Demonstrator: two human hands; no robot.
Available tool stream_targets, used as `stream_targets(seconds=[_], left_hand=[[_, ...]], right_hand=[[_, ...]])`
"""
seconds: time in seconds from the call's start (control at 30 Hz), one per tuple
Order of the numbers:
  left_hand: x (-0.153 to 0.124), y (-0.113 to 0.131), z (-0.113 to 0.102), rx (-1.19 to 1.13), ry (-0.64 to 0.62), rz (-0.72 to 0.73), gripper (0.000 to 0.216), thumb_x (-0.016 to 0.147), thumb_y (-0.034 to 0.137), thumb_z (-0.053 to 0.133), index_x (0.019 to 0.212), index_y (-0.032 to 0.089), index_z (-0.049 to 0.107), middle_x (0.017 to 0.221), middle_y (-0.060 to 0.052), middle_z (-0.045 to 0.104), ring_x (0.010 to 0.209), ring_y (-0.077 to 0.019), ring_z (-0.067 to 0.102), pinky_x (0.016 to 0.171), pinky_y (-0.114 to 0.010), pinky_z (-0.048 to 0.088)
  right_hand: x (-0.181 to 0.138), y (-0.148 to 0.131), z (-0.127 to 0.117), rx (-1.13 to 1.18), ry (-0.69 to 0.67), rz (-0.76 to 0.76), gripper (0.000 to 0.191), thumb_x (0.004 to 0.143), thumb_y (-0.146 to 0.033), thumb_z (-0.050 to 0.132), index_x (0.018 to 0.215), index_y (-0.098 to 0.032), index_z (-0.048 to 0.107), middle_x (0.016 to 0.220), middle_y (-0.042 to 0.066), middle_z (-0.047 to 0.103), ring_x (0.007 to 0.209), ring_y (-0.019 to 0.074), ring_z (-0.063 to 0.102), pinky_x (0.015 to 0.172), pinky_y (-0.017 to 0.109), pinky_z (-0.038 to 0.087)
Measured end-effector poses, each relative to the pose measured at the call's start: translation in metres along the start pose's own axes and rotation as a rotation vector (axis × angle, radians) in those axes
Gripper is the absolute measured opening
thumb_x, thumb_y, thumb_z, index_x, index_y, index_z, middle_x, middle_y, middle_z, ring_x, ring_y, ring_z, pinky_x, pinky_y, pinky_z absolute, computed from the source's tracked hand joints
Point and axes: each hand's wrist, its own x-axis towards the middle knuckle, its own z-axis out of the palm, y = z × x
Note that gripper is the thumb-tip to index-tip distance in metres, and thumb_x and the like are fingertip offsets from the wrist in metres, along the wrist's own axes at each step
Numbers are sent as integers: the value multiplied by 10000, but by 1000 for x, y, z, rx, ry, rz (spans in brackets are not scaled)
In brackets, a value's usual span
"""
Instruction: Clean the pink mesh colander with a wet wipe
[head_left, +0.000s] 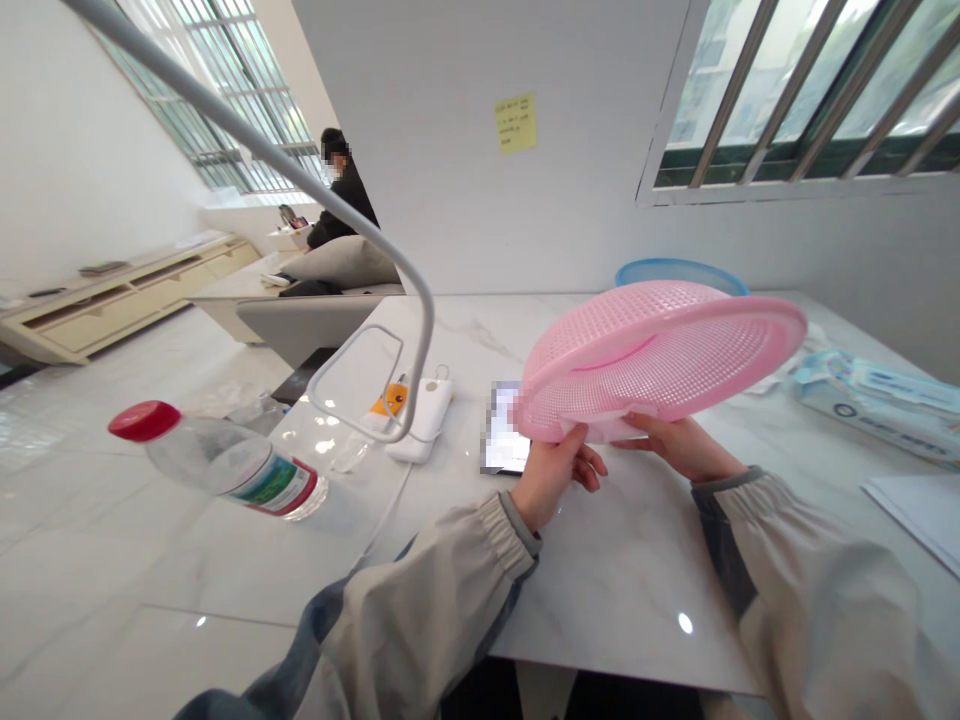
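Observation:
I hold a pink perforated plastic basket upside down and tilted above the white marble table. My left hand pinches the basket's near rim with thumb on top. My right hand reaches under the rim beside it, and a white cloth or wipe seems pressed between its fingers and the basket. Both sleeves are beige. A phone with a lit screen lies flat just left of my left hand.
A clear water bottle with a red cap stands at the left. A white device and a lamp arm are mid-table. A blue basin sits behind the basket, a wipes pack at right. A person sits far back.

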Motion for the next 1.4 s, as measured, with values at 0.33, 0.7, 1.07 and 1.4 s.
stream_targets(seconds=[0.33, 0.7, 1.07, 1.4], left_hand=[[0, 2, 2, 18, 5, -11, 425, 985, 509, 657, 1118, 106, 627, 639, -44, 711, 428, -127, 580, 465, -237, 472], [2, 4, 1, 89, 172, 53, 416, 969, 476, 714, 729, 139, 671, 586, -44, 674, 466, -115, 611, 508, -225, 510], [1, 1, 0, 89, 122, 118, 563, 912, 648, 751, 683, 137, 682, 623, -64, 693, 492, -125, 636, 529, -246, 533], [-1, -1, 2, 86, 61, 106, 543, 892, 657, 751, 725, 147, 665, 585, -53, 677, 454, -129, 598, 497, -262, 511]], right_hand=[[-5, -9, 5, 24, 67, -42, 548, 766, -400, 970, 1256, -268, 763, 1335, 81, 757, 1202, 314, 738, 883, 432, 715], [-2, -17, 4, -80, 362, -160, 619, 651, -418, 1036, 1176, -221, 774, 1209, 95, 775, 1091, 319, 758, 687, 365, 732], [0, -13, -2, 6, 126, -34, 519, 771, -601, 960, 1030, -178, 806, 1087, 127, 782, 994, 290, 771, 749, 412, 741], [-3, -9, 1, -55, -217, 163, 563, 732, -685, 944, 669, -168, 730, 584, 18, 597, 542, 130, 551, 613, 326, 655]])
